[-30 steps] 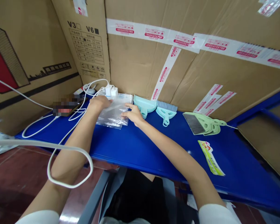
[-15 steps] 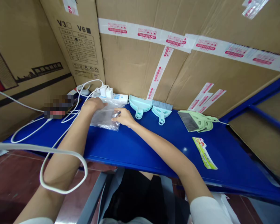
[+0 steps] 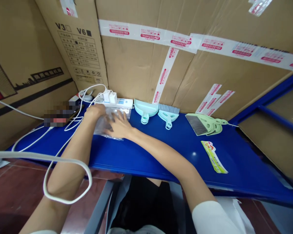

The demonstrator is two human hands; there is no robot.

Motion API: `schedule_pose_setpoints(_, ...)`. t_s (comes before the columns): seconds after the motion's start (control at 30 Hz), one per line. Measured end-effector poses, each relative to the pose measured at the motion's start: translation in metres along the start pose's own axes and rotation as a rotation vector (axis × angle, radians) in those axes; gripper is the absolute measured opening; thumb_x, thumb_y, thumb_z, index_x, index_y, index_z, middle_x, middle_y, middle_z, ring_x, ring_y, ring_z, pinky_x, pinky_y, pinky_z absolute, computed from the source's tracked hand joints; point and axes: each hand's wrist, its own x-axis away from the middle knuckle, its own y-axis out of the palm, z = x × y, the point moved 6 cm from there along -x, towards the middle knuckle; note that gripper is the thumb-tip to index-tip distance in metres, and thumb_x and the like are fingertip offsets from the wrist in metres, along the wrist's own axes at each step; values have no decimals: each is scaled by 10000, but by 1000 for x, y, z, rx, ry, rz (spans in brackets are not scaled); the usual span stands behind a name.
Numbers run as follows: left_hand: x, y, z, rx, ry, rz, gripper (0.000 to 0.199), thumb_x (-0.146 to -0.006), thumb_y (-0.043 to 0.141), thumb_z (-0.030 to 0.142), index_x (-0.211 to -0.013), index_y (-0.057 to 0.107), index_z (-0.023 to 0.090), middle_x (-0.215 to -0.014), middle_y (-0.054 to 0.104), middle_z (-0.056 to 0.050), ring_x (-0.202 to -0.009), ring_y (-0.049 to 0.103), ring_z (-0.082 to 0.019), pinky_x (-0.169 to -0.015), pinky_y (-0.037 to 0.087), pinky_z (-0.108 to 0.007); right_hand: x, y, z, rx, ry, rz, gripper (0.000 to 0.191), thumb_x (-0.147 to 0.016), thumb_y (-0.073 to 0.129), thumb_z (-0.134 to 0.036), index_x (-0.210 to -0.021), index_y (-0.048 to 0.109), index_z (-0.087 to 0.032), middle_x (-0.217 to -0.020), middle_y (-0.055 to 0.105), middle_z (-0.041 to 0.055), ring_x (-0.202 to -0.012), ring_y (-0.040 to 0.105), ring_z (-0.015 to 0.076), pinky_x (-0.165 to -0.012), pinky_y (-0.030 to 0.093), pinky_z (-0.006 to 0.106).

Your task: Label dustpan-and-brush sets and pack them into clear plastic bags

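A clear plastic bag (image 3: 101, 127) lies on the blue table in front of the power strip. My right hand (image 3: 119, 125) rests on the bag with its fingers spread. At the bag's upper left corner is my left hand (image 3: 95, 111), its fingers curled and mostly hidden from view. Right of the bag stand stacked light blue dustpans (image 3: 146, 109) and light blue brushes (image 3: 169, 113). Farther right are green brush and dustpan pieces (image 3: 206, 124), with a green and white packet (image 3: 214, 156) below them.
A white power strip (image 3: 120, 103) with plugged adapters sits by the cardboard wall (image 3: 136, 65). White cables (image 3: 68, 162) loop across the left side and over my left forearm. A dark blurred device (image 3: 61, 115) lies at the far left of the blue table (image 3: 141, 156).
My right hand has opened from a pinch and spread over the bag. The small dark object formerly at its fingers no longer shows. My left hand has stayed near the bag's corner.
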Motion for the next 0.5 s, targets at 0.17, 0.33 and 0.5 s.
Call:
schedule_pose_setpoints(0.17, 1, 0, -2, -89, -79, -11, 495, -769, 678, 251, -1175, 724, -30, -1251, 693, -404, -1204, 691, -505, -918, 570, -514, -7, 35, 12, -113, 72, -135, 889, -920, 681, -672, -1678, 422, -287, -1794, 217, 151, -1657, 27, 500, -1255, -50, 801)
schedule_pose_setpoints(0.33, 1, 2, -1, -108, -68, 6, 430, -761, 742, 305, -1057, 740, -7, -1087, 736, -356, -1076, 728, -489, -834, 576, -468, -9, 28, 16, -104, 46, -162, 914, -932, 642, -738, -1686, 399, -282, -1794, 200, 144, -1659, 19, 478, -1263, -82, 772)
schedule_pose_setpoints(0.5, -8, 1, 1, -55, 73, 85, 316, -808, 816, 348, -892, 730, 56, -843, 743, -211, -850, 757, -374, -760, 587, -462, -1, 13, 12, -78, -29, -86, 981, -930, 571, -822, -1710, 336, -275, -1794, 198, 187, -1665, -1, 470, -1267, -40, 779)
